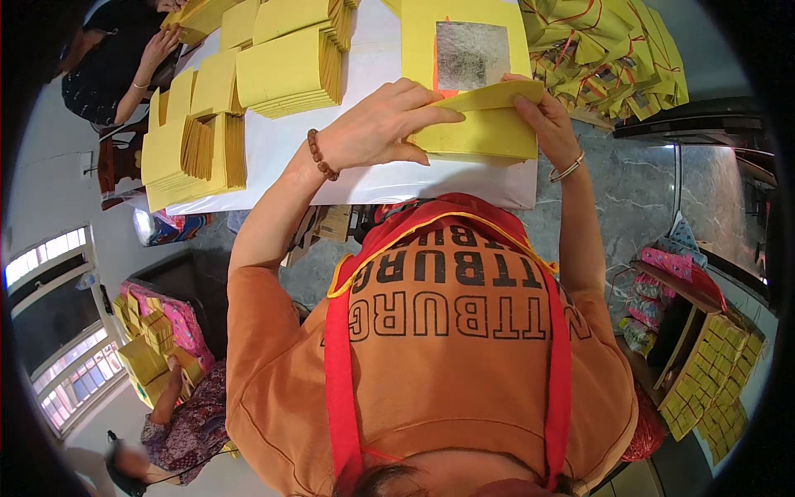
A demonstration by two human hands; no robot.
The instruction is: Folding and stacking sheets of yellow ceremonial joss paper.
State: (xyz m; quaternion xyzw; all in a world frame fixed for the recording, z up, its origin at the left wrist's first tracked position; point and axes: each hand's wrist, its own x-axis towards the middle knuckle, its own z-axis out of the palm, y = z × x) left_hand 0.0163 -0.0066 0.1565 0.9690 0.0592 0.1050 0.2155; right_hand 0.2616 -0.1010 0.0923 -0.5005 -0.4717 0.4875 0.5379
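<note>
In the head view, the folded yellow paper (489, 142) lies at the near edge of the white table (290, 170), just below a grey patch (472, 54); the left hand (385, 123) is spread, fingers stretched over the paper's left side, thumb apart; the right hand (548, 126) pinches the right end of the raised flap (484, 97); yellow stacks (286, 73) stand to the left

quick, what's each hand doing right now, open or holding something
Left hand: partly open, fingers at the left end of a yellow paper flap.
Right hand: closed, pinching the flap's right end.
</note>
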